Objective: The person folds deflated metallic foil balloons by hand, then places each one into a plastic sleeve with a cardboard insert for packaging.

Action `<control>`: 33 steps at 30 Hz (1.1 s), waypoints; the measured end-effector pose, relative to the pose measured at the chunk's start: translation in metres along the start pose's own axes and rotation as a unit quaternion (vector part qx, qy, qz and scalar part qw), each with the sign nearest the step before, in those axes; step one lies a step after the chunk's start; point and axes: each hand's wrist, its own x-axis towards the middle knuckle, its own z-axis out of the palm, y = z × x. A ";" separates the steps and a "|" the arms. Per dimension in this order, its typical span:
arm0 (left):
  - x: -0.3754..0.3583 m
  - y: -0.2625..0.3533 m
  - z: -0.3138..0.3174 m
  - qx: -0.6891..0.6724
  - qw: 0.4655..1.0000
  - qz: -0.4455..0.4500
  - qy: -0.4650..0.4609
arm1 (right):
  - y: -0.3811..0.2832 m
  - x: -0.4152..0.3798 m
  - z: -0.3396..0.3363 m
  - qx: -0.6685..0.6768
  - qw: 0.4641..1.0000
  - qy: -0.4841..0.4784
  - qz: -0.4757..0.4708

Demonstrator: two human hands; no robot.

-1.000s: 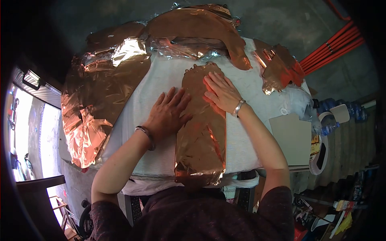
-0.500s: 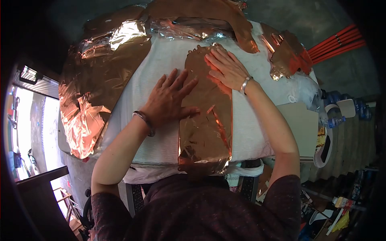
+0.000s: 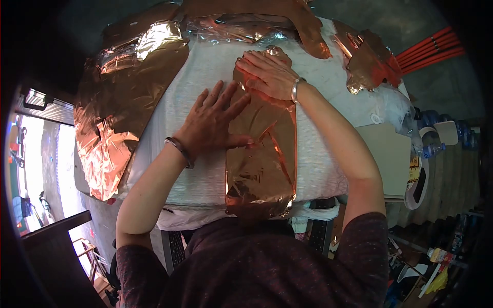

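Note:
A long copper-coloured foil balloon (image 3: pixel 262 164), flat and uninflated, lies lengthwise on the white padded cloth (image 3: pixel 318 149) in front of me. Its far end has a scalloped edge, and a raised crease crosses its middle. My left hand (image 3: pixel 213 120) rests with fingers spread on its left edge, the thumb lying over the foil. Across the far part of the balloon my right hand (image 3: pixel 269 77) lies flat, fingers stretched toward the left. Neither hand grips anything. Part of the foil under the right palm is hidden.
More copper foil (image 3: pixel 131 97) covers the table's left side, with another piece (image 3: pixel 246 13) along the far edge and a crumpled one (image 3: pixel 372 64) at far right. Orange rods (image 3: pixel 431 51), a pale flat board (image 3: pixel 382 159) and plastic bottles (image 3: pixel 431 138) are on the right.
My right hand has moved left across the balloon's far end, its fingers turning leftward. My left hand stays nearly in place. The view has shifted slightly.

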 end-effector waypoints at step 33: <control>-0.122 0.075 -0.041 -0.154 0.982 0.109 0.028 | 0.003 0.005 0.005 -0.020 1.000 0.007 -0.021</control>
